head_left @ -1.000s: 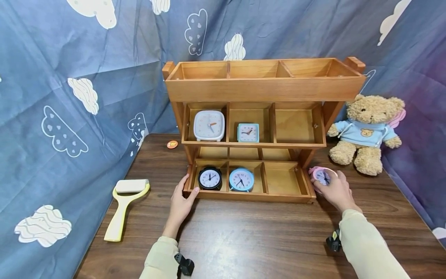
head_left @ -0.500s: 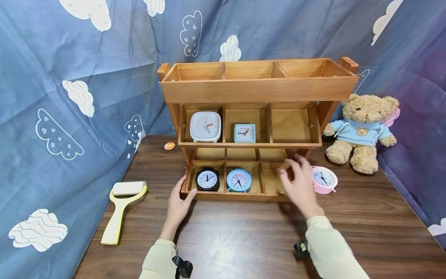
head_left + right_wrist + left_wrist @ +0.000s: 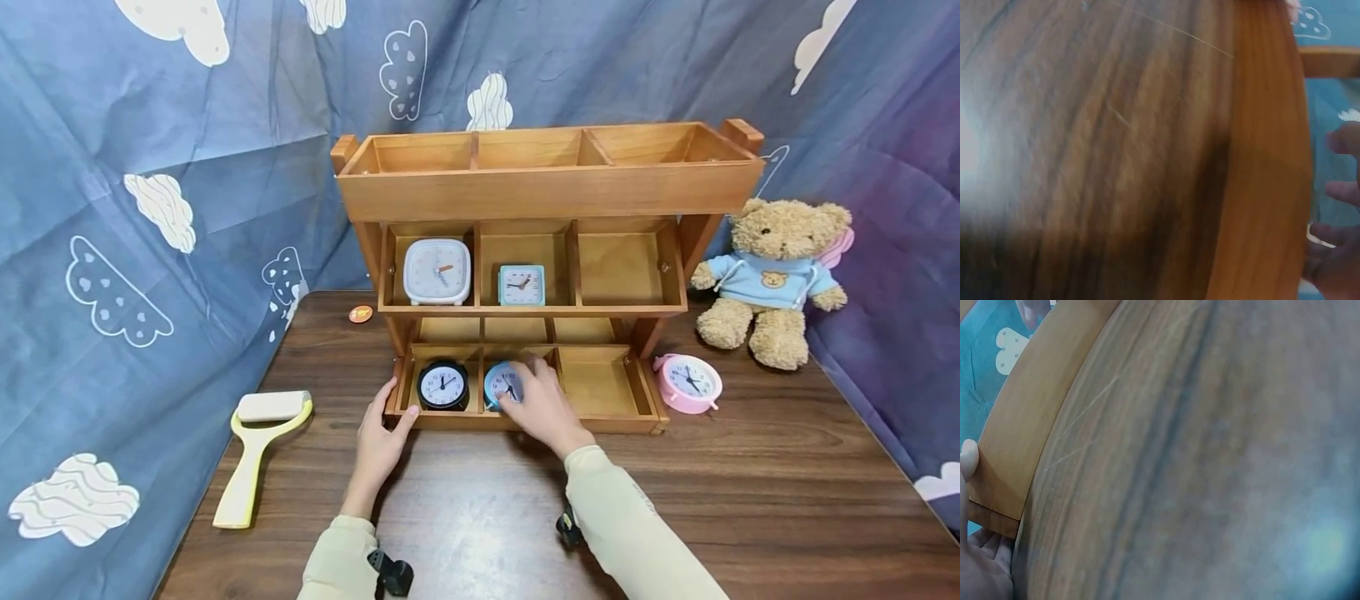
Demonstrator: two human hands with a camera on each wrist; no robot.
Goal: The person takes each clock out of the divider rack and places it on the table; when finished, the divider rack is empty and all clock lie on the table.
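A wooden three-tier rack stands on the table. My left hand grips the front left corner of its lowest tray, thumb over the front board and fingers along the side. My right hand is over the middle lower compartment, at a round blue alarm clock, and hides its right part. In the right wrist view the fingers are spread beyond the front board; the clock is not seen there, and contact is unclear. A round black alarm clock sits in the left lower compartment.
A pink alarm clock stands on the table right of the rack. The middle tier holds a white clock and a small teal clock. A teddy bear sits at right; a yellow-handled roller lies left, near an orange disc.
My right hand has let go of the pink alarm clock and swung left to the blue one. The pink clock stays beside the rack. My left hand keeps its hold on the corner.
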